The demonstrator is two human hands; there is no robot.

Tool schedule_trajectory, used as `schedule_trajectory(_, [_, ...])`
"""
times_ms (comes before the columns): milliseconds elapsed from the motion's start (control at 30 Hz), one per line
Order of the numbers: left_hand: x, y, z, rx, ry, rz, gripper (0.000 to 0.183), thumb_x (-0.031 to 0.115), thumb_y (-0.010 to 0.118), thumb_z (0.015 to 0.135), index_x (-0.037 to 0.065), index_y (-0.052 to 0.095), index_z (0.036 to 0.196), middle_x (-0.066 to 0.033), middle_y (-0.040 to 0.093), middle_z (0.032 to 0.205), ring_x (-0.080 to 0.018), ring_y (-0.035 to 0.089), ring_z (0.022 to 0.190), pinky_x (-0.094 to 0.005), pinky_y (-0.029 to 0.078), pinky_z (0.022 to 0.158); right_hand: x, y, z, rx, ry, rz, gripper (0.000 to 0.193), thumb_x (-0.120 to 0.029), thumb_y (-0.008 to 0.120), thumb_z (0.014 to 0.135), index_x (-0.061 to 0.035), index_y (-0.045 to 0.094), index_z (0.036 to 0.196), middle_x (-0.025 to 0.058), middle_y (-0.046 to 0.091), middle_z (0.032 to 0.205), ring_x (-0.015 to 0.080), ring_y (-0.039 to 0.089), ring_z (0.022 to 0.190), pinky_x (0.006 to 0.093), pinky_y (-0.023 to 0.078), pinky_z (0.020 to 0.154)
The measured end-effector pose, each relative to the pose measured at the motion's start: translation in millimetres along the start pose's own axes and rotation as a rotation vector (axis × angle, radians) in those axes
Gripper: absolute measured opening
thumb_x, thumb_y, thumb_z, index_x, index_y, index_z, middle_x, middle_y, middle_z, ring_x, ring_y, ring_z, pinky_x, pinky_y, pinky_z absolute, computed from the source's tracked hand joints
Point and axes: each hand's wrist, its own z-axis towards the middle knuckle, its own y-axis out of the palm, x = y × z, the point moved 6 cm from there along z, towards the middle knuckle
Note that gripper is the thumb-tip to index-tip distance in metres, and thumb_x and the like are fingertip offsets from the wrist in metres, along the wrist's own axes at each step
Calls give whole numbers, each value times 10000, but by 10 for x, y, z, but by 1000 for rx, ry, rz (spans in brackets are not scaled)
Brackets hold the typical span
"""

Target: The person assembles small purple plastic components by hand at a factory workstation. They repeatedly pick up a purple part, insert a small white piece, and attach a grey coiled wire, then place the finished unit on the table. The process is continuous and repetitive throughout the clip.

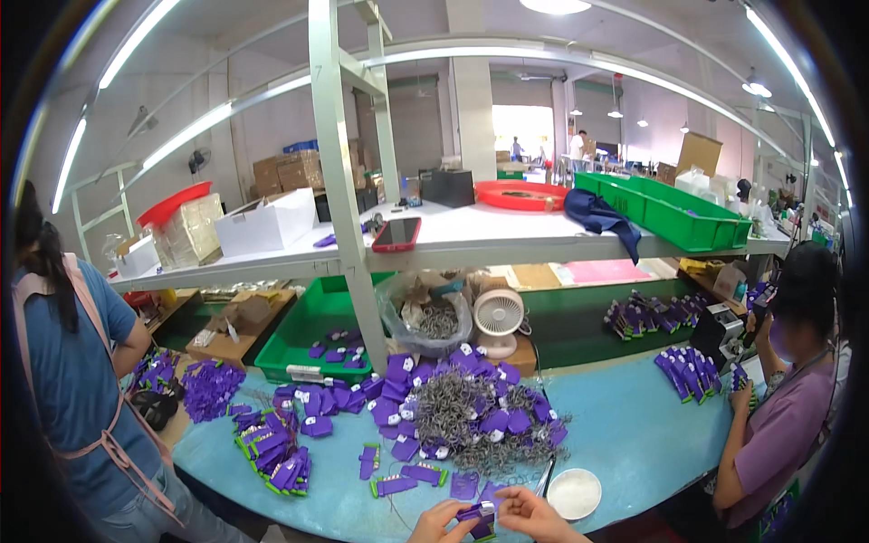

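Note:
At the bottom edge my left hand (441, 522) and my right hand (536, 514) meet over a small purple tag (475, 514) with a white part, both pinching it. Just beyond them on the blue table (634, 434) lies a heap of purple tags (425, 398) mixed with a tangle of grey metal wire loops (453, 412). Flat purple pieces (398, 484) with green ends lie to the left of my hands. A white round dish (574, 493) sits right of my right hand, with a dark thin tool (549, 472) beside it.
A person in a blue shirt and pink apron (72, 380) stands at the left; another in purple (783, 425) sits at the right handling tags. A white fan (499, 319), green bins (312, 339), a bag of wire (425, 321) and an upper shelf (507, 237) with a phone (396, 233) stand behind.

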Motion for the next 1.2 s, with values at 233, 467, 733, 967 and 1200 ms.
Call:
schedule_trajectory(233, [-287, 174, -186, 68, -509, -610, 192, 55, 584, 822, 5, 566, 1007, -46, 603, 849, -111, 545, 784, -263, 458, 695, 721, -40, -85, -83, 195, -192, 329, -162, 622, 832, -55, 479, 1108, 8, 533, 854, 87, 503, 747, 227, 427, 623])
schedule_trajectory(467, [-157, 113, -275, 78, -357, -541, 132, 26, 542, 849, 27, 569, 978, -21, 581, 849, -99, 526, 788, -242, 448, 712, 777, 40, -121, -133, 129, -307, 277, -207, 621, 831, -42, 515, 1026, 11, 533, 804, 81, 496, 688, 220, 426, 571])
schedule_trajectory(733, [-381, 238, -462, -37, -491, -862, 161, 83, 477, 870, 33, 578, 985, -55, 591, 928, -136, 548, 836, -280, 461, 757, 866, -122, -135, -139, 4, -479, 304, -248, 628, 822, -24, 548, 1011, 24, 542, 790, 88, 506, 672, 223, 444, 560])
schedule_trajectory(967, [334, -68, -305, -49, 196, -37, 187, 127, 571, 798, 28, 532, 951, -122, 543, 838, -272, 543, 778, -345, 429, 652, 350, -54, -115, -121, 179, 35, 339, -176, 603, 855, -53, 499, 1154, 41, 567, 887, 114, 544, 808, 245, 459, 668])
schedule_trajectory(1200, [102, 150, -357, -207, 158, -47, 150, 127, 595, 735, 19, 546, 826, -153, 508, 727, -334, 505, 665, -412, 393, 590, 473, -41, -52, -237, 310, 133, 221, -92, 638, 807, -62, 546, 1005, 15, 571, 804, 95, 544, 722, 231, 452, 628])
